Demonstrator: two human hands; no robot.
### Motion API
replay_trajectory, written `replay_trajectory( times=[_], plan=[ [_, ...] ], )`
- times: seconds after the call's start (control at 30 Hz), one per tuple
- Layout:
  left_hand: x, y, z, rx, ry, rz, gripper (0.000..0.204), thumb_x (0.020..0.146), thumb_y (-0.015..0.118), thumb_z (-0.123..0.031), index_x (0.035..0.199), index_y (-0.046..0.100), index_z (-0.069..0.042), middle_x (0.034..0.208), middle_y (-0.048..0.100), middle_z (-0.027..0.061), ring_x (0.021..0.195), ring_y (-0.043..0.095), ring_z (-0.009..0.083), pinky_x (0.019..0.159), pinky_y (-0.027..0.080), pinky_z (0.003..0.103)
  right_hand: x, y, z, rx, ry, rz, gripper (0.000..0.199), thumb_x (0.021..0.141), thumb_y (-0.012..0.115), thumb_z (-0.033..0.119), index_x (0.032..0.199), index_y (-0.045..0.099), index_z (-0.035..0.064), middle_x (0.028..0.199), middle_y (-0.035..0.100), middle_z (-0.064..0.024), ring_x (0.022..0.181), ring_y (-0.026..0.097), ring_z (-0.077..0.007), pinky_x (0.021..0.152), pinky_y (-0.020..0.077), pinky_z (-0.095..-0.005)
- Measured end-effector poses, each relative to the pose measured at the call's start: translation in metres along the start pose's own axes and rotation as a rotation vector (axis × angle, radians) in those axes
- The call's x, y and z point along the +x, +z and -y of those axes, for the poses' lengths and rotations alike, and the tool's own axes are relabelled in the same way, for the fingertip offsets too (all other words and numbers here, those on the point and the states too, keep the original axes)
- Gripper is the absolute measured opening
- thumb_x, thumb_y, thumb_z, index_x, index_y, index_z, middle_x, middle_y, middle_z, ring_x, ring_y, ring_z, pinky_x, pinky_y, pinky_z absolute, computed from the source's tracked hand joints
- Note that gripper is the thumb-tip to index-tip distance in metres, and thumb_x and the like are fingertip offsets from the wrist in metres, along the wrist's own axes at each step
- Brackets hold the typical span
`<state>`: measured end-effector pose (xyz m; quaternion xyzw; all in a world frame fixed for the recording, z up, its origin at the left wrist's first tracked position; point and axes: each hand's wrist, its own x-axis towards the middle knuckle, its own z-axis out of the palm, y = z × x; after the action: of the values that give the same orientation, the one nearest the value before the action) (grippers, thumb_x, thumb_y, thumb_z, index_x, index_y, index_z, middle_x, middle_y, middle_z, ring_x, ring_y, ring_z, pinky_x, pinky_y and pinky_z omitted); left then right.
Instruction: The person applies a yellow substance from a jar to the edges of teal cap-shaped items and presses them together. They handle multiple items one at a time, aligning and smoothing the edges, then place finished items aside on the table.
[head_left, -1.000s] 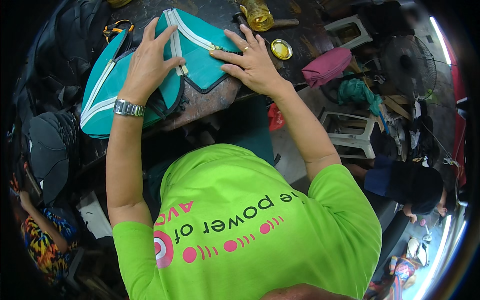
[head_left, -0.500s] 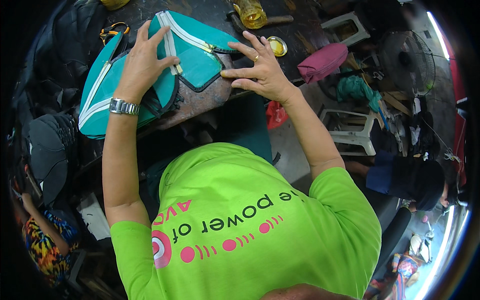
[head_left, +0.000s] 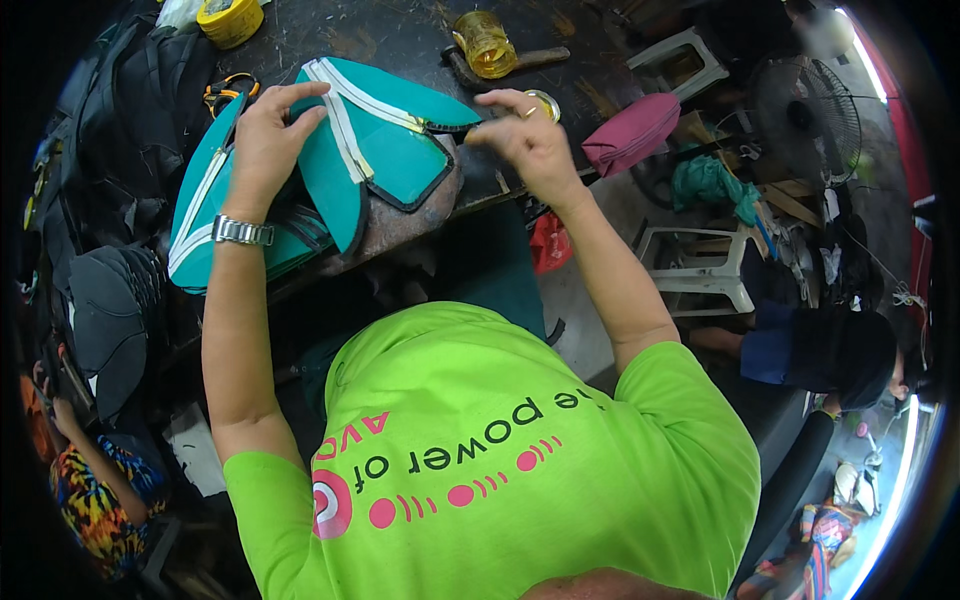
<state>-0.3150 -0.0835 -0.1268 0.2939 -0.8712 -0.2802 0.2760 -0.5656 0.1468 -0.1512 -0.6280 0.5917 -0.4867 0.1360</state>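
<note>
A teal fabric panel [head_left: 403, 158] with two white strips [head_left: 346, 132] and black edging [head_left: 408, 208] lies between the left hand [head_left: 270, 135] and right hand [head_left: 530, 142].

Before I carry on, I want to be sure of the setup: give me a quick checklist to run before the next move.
1. Teal panel in view: ok, both white strips show.
2. Left hand touching the panel: cannot tell; its fingers are at the strips' left edge.
3. Right hand sharp in view: not ok, blurred.
4. Glass jar clear of the panel: ok, apart beyond it.
5. Pink pouch clear: ok, apart to the right.
</note>
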Motion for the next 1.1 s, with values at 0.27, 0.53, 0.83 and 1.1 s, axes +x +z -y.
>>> replay_trajectory(
  times=[0.27,0.53,0.83,1.1],
  plan=[
    [-0.016,-0.03,-0.02,-0.483,-0.139,-0.109,0.031,0.095,0.067,-0.01,0.126,0.071,-0.008,0.103,0.069,0.002,0.083,0.06,0.0063,0.075,0.05,0.022,0.053,-0.004,0.0,-0.745,0.528,0.095,0.062,0.084,0.059,0.021,0.145,0.05,0.012,0.107,0.071,-0.0261,0.105,0.067,-0.0433,0.093,0.0514,-0.0522],
    [-0.088,-0.011,-0.04,-0.131,-0.146,-0.086,0.048,0.083,0.077,-0.006,0.13,0.069,-0.012,0.104,0.059,0.0108,0.075,0.057,0.0149,0.066,0.052,0.03,0.062,0.011,0.002,-0.848,0.545,0.157,0.048,0.082,0.06,0.016,0.127,0.057,0.0011,0.102,0.07,-0.0309,0.097,0.069,-0.045,0.087,0.0536,-0.0526],
    [-0.093,0.005,-0.051,0.065,-0.078,-0.202,0.043,0.086,0.075,-0.005,0.128,0.069,-0.009,0.099,0.055,0.0145,0.065,0.059,0.0221,0.063,0.053,0.034,0.015,0.021,0.046,-0.704,0.325,-0.001,0.03,0.085,0.063,0.018,0.111,0.069,0.0053,0.107,0.063,-0.0194,0.093,0.067,-0.0392,0.08,0.0533,-0.049],
    [-0.096,0.007,-0.049,0.077,-0.097,-0.189,0.042,0.086,0.075,-0.006,0.127,0.069,-0.008,0.099,0.054,0.0151,0.066,0.061,0.0228,0.063,0.055,0.034,-0.023,0.088,0.046,-0.568,0.207,-0.058,0.06,0.095,0.063,0.046,0.137,0.06,0.0035,0.146,0.044,-0.026,0.142,0.032,-0.0478,0.112,0.0238,-0.0666]
  ],
)
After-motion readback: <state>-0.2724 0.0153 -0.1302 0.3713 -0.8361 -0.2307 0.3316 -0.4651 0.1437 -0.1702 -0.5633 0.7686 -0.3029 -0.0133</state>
